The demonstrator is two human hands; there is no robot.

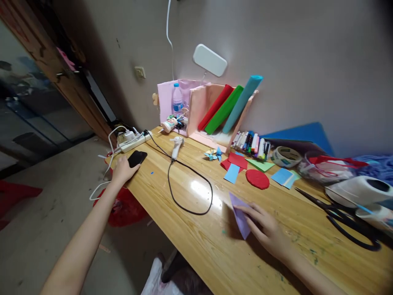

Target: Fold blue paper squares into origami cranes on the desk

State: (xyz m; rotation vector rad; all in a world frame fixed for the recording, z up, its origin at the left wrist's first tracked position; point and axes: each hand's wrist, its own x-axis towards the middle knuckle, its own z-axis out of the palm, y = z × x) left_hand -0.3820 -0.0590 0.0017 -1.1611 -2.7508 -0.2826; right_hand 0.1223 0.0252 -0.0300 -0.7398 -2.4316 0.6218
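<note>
My left hand [121, 170] is stretched out to the table's left edge and grips a black smartphone [137, 159], its thumb along the near side. The phone lies at or just above the wood; I cannot tell which. My right hand [264, 227] pinches a folded piece of purple paper [240, 215] between thumb and fingers, tilted over the tabletop with its shadow beside it. Between the hands lies a white hot glue gun [177, 148] with a black cord looping over the table. Blue paper pieces [232, 173] and a red felt circle [257, 179] lie beyond my right hand.
A power strip [135, 142] with plugs sits at the left corner. Large black scissors [344, 219] lie right, near a tape roll [286, 156] and markers [250, 143]. A pink cardboard organizer [208, 141] holds coloured rolls and a bottle [177, 100]. A red bag [127, 209] hangs below.
</note>
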